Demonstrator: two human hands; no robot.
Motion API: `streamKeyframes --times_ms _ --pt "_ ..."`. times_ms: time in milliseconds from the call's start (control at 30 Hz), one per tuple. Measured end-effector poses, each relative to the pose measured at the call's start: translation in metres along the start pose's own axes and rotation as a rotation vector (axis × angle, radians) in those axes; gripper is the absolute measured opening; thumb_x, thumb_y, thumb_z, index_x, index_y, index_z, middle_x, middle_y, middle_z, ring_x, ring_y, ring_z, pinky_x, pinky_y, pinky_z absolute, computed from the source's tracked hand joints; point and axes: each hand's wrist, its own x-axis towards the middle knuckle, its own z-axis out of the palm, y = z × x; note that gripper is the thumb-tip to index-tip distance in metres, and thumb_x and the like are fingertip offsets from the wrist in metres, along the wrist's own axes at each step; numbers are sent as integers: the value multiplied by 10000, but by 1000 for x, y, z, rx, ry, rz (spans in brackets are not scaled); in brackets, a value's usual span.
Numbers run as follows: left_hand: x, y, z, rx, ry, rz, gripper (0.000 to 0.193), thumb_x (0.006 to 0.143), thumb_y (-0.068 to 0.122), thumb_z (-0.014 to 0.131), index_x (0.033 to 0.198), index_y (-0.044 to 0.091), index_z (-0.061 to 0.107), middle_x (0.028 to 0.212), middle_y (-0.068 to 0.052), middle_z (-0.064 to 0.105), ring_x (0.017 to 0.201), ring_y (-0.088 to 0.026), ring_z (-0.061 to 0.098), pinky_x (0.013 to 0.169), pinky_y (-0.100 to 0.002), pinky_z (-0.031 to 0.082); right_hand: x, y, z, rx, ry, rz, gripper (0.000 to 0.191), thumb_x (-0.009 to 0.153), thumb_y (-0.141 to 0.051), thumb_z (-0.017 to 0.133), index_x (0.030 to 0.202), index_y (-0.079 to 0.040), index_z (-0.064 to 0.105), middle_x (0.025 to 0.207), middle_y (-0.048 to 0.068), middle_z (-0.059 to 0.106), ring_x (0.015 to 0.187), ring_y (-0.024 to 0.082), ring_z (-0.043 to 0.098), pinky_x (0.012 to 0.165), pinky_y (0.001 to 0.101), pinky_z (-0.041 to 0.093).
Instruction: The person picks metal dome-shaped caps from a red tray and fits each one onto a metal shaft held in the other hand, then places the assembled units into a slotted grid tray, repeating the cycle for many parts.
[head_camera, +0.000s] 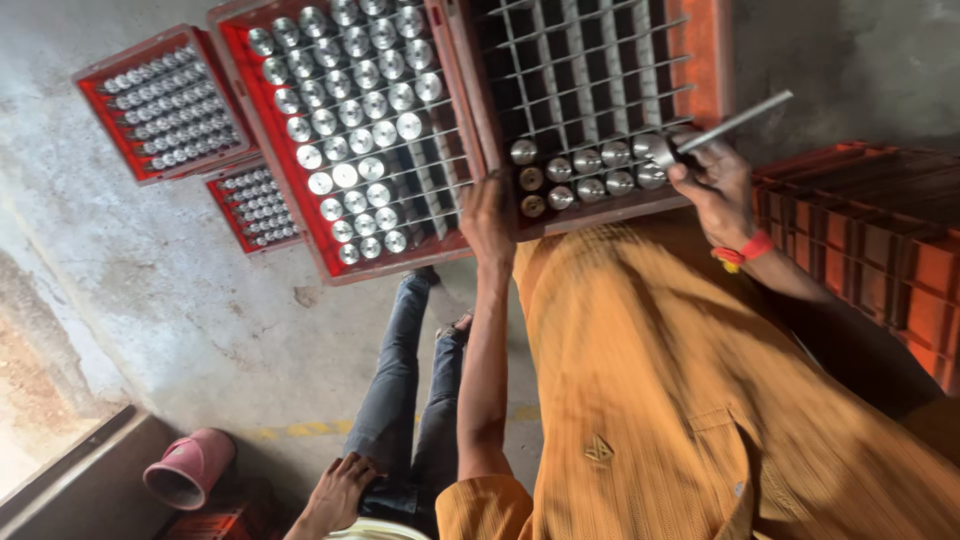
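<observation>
- Your left hand (487, 218) rests with fingers curled on the near rim of the gridded orange crate (700, 50).
- Your right hand (715, 180) pinches a thin metal rod (735, 122), tip by the steel cylinders (585, 170) in the crate's near rows.
- They look heavy, stiff and slick; take each by its sides.
- Filled red crates (230, 60) lie left on rough concrete floor (170, 290); another person's legs (405, 390) are near.

pink cup (188, 467), two far red trays (165, 103), concrete floor (150, 280)
</observation>
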Motion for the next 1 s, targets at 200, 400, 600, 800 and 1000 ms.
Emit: streamKeyframes --times_ms 200,400,600,800,1000 --pt "69 -50 -59 144 177 -151 421 920 170 788 1297 33 661 1342 -261 566 1279 -429 498 1117 -591 403 -11 1 16 42 -58 3 291 1024 -67 745 1293 -24 644 1207 64 716 1083 106 645 913 243 515" --pt "123 -43 -65 358 76 -63 532 789 426 846 1222 151 708 1495 -179 472 1441 -412 383 1148 -617 317 -8 6 54 63 -127 46 364 969 -91 759 1309 -41 640 1247 63 715 1048 96 632 833 224 506" --pt "89 -51 -107 -88 92 53 521 877 367 891 1286 116 687 1502 -197 492 1458 -339 421 1181 -546 442 -21 8 52 -109 -161 18 382 950 -142 740 1306 -51 636 1258 64 722 1032 97 674 775 224 536" --pt "32 -30 -75 -1203 215 -331 405 807 264 855 1076 75 619 1071 -85 646 899 -206 690 771 -380 610 -25 7 56 -129 -178 91 414 984 -186 754 1345 -17 642 1236 68 718 1017 72 605 789 220 487" --pt "-5 36 -22 -554 -160 -384 195 855 134 794 864 42 623 777 -97 663 700 -209 636 658 -360 544 -9 -17 93 244 -302 128 479 867 -111 777 1300 -38 584 1338 52 638 1162 129 647 900 323 629"
